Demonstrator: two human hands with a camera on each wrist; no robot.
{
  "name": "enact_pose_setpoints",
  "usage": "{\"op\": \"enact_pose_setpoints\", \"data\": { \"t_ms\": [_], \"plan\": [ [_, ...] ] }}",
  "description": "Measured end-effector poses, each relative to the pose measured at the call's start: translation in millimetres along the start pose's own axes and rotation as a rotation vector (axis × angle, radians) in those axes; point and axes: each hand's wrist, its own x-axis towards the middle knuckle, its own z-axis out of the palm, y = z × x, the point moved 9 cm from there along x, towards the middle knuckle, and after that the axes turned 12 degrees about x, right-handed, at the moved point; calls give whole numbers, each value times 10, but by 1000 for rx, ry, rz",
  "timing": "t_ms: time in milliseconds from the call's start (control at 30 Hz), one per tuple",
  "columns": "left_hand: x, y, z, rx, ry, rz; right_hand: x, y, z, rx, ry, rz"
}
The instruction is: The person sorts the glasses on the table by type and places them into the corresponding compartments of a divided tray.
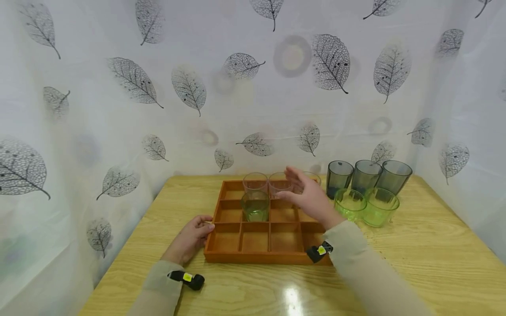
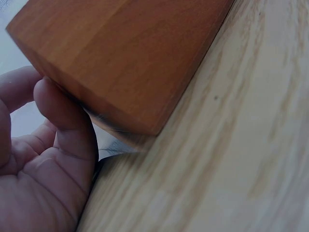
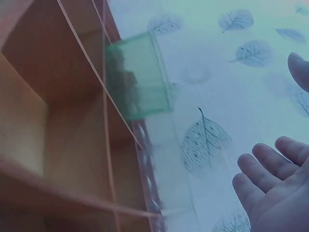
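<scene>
A divided wooden tray (image 1: 261,257) lies on the table. Against its left side rest the fingertips and thumb of my left hand (image 1: 189,241); in the left wrist view the thumb (image 2: 60,104) touches the side wall near the corner. My right hand (image 1: 310,197) hovers over the tray's right half, thumb and fingers spread, holding nothing. A green glass (image 1: 255,211) stands in the middle row, second compartment from the left. Behind it, clear glasses (image 1: 254,181) line the back row, partly hidden by the right hand. The right wrist view shows the green glass (image 3: 140,82) beyond the dividers.
Right of the tray, three dark grey glasses (image 1: 367,175) stand at the back, with two green glasses (image 1: 381,208) in front of them. A white leaf-print curtain (image 1: 253,109) hangs behind the wooden table (image 1: 253,289).
</scene>
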Motion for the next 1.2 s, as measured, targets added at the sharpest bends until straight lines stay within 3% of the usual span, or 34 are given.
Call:
{"op": "enact_pose_setpoints", "data": {
  "t_ms": [367, 767, 1200],
  "plan": [
    [14, -29, -13, -7, -6, -9, -135, -129, -457, -31, 37, -31],
    [29, -11, -6, -13, -4, -1, -398, -216, -997, -126, 95, 19],
    [14, 1, 8, -32, -14, 8, -707, -90, -1521, -207, 146, 69]
  ]
}}
